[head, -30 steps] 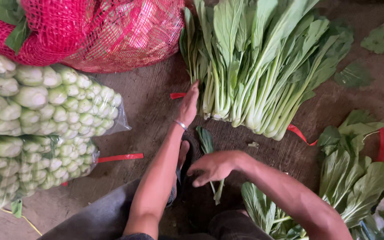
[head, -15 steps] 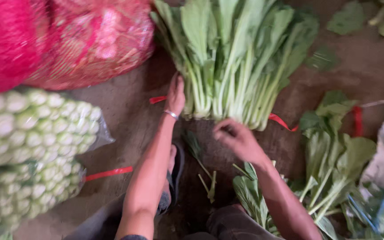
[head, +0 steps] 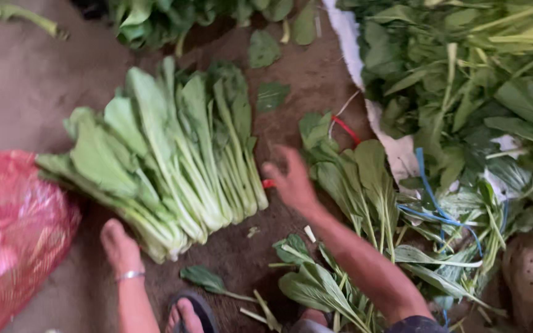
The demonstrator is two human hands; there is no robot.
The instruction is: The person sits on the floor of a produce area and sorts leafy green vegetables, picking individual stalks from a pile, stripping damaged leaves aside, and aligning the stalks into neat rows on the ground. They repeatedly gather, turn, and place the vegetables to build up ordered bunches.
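A big bundle of leafy greens (head: 174,160) lies on the brown dirt floor (head: 20,92) in the middle of the scene. Its long axis runs diagonally: the pale cut stem ends point toward the near right, fanned along a line from near-centre to right of centre, and the broad green leaves point away to the far left.

The left hand (head: 118,243), a silver bracelet (head: 129,275) at its wrist, rests flat and open against the nearest stem ends of the bundle, gripping nothing. The right hand (head: 291,179) hovers with fingers spread, just right of the bundle's stem ends and beside a bit of red tie (head: 269,183); it holds nothing, and motion blur hides whether it touches the stems.

A smaller heap of loose greens (head: 353,185) lies just right of the right hand, with blue string (head: 430,197) running through the stalks farther right. A red mesh sack (head: 13,234) sits at the near left. A foot in a dark sandal (head: 189,311) shows at the near edge, beside a stray leaf (head: 202,279).
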